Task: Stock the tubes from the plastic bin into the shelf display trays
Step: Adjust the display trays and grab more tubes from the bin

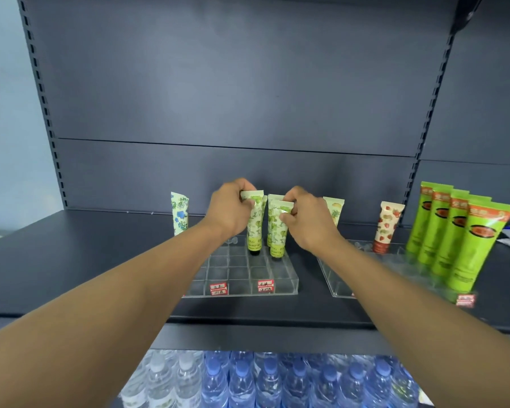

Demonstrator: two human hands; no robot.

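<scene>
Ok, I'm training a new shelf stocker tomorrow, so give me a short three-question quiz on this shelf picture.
1. True or false: each hand, left hand and right hand, grips a green leaf-print tube by its top.
2. Which tube stands at the far left of the clear grid tray? A strawberry tube B blue-flower tube C pineapple tube
3. What fills the shelf below?

Key: 1 true; 2 B; 3 water bottles.
</scene>
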